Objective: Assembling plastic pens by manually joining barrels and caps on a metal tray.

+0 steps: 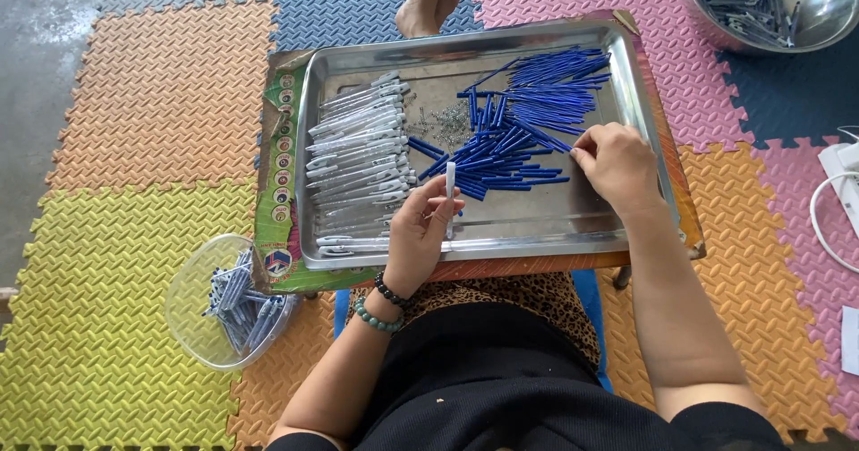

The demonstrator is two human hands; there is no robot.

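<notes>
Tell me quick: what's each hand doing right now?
Left hand: closed on a white pen barrel, held upright.
Right hand: fingertips pinching a blue pen tube at the pile's edge.

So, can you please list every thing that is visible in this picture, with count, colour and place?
metal tray: one, silver, centre, on a printed board
white pen barrels: many, white, left part of tray
blue refill tubes: many, blue, right part of tray
small springs: a small pile, grey, tray middle
clear plastic bowl: one, holding pen parts, lower left
metal bowl: one, silver, holding pen parts, top right
foam mats: several, many colours, floor
foot: another person's, top edge
left hand: holds one white barrel upright
right hand: fingertips on the blue tubes
</notes>
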